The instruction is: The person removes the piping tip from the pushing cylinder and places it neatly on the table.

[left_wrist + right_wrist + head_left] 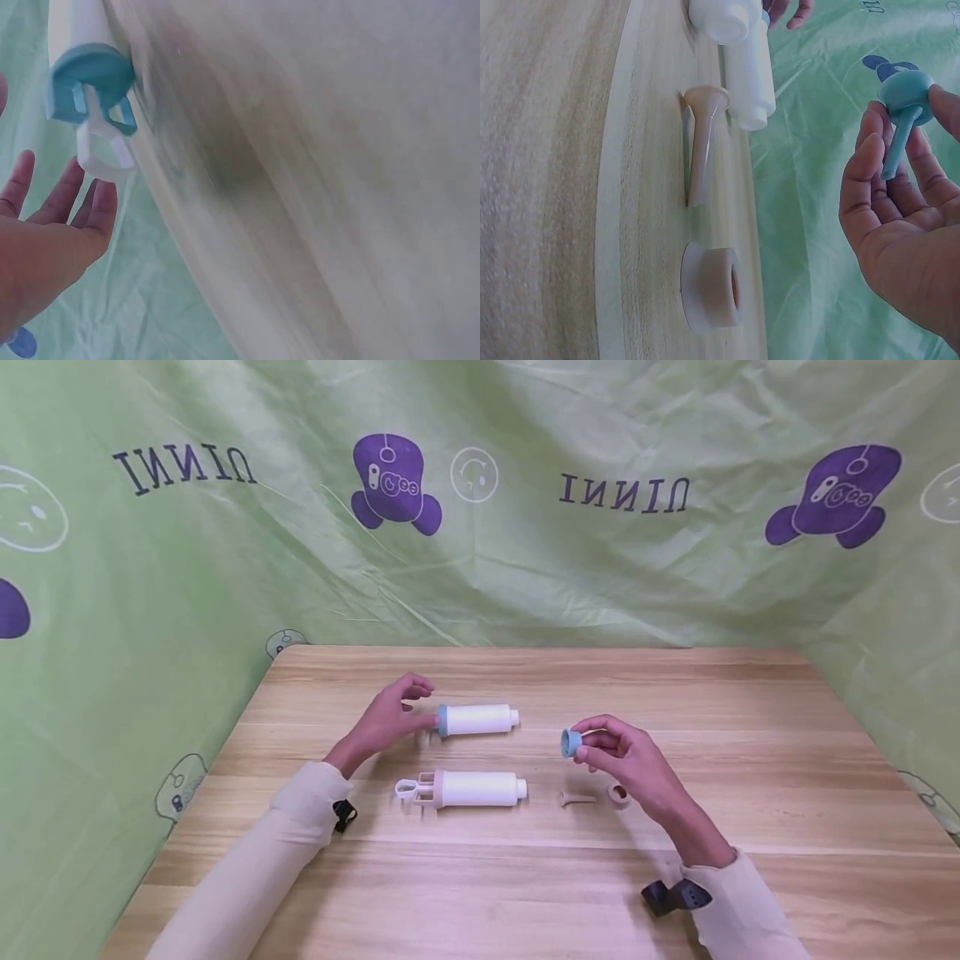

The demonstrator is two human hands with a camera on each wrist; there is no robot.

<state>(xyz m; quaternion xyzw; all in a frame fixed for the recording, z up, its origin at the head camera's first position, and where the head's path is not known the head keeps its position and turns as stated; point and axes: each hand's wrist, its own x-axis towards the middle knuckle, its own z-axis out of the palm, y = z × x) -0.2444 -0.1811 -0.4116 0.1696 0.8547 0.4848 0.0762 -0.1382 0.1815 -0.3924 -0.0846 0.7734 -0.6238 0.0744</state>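
Observation:
In the head view my left hand (386, 720) is at the handle end of a white syringe-like tube (480, 719) with a blue collar, lying on the table. Loosely bent fingers are right beside its white ring handle (105, 154) in the left wrist view, not curled round it. My right hand (626, 758) is raised above the table, thumb and fingertips pinching a blue nozzle (905, 97) with a narrow stem. Below that hand lie a pink nozzle (705, 142) with a flared end and a pink ring-shaped cap (716, 289).
A second white tube (480, 788) with a pink collar and white ring handle lies nearer me, parallel to the first. The wooden table (450, 885) ends at a green printed cloth (510, 577) behind and at the sides.

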